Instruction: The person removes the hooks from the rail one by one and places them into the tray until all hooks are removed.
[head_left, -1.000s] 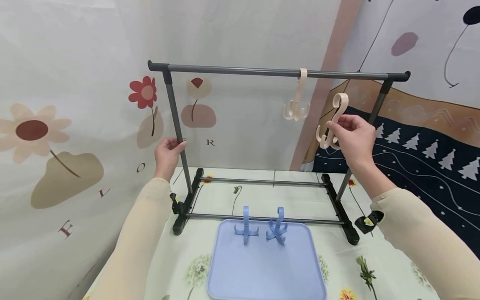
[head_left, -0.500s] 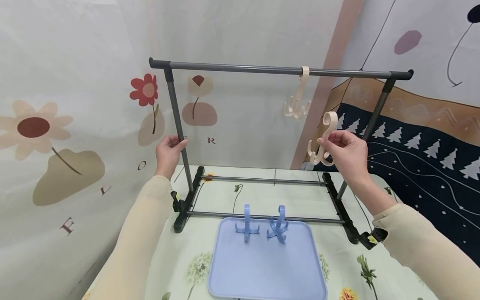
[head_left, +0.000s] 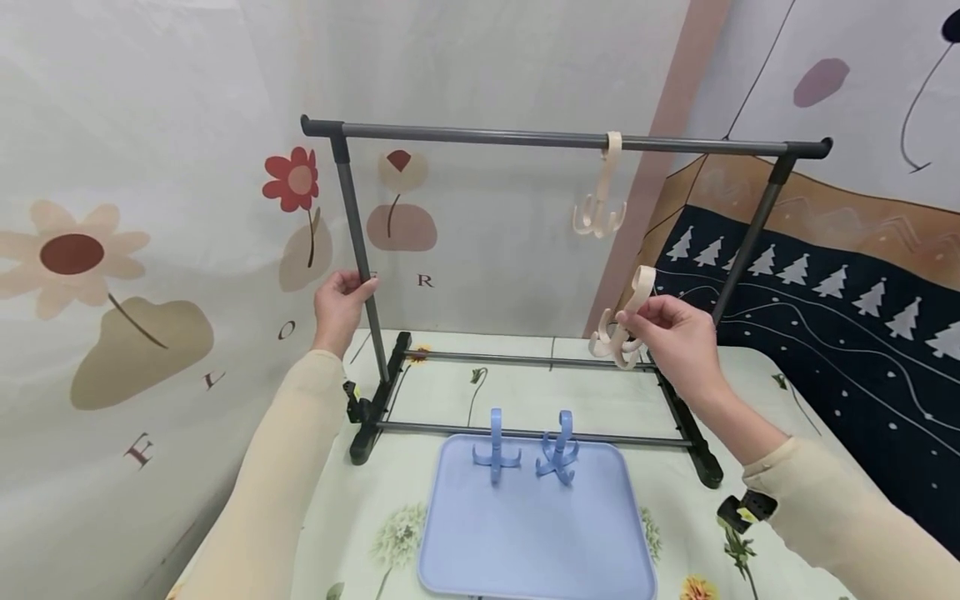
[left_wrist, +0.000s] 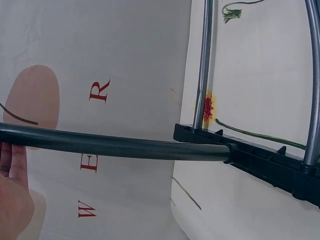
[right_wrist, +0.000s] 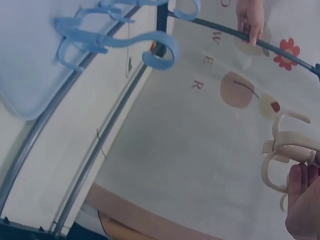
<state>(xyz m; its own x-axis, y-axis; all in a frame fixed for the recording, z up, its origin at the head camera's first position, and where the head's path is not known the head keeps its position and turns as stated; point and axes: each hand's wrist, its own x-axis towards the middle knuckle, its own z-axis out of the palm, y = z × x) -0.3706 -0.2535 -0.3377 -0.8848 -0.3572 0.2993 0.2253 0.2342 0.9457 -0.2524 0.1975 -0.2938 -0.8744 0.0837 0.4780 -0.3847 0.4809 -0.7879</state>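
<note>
My left hand (head_left: 339, 310) grips the left upright (head_left: 356, 221) of a dark metal rack, thumb and fingers about the pole. Between thumb and fingers of my right hand (head_left: 678, 337) is a cream multi-prong hook (head_left: 619, 333), held in the air inside the rack's right side, below the top bar (head_left: 480, 135). Its curved top points up and its prongs point down to the left. A second cream hook (head_left: 599, 196) hangs from the top bar, right of the middle. Two blue hooks, a left one (head_left: 496, 450) and a right one (head_left: 557, 454), lie at the far end of a blue tray (head_left: 536, 533).
The tray lies on a flower-patterned tablecloth (head_left: 375, 517), in front of the rack's lower front rail (head_left: 637, 439). Black feet (head_left: 381, 408) carry the rack. A printed curtain (head_left: 480, 58) hangs behind, and a dark tree-patterned cloth (head_left: 847, 333) is at the right.
My right hand has moved down and to the left with the cream hook in it. The left hand stays on the upright, and the other hooks stay where they were.
</note>
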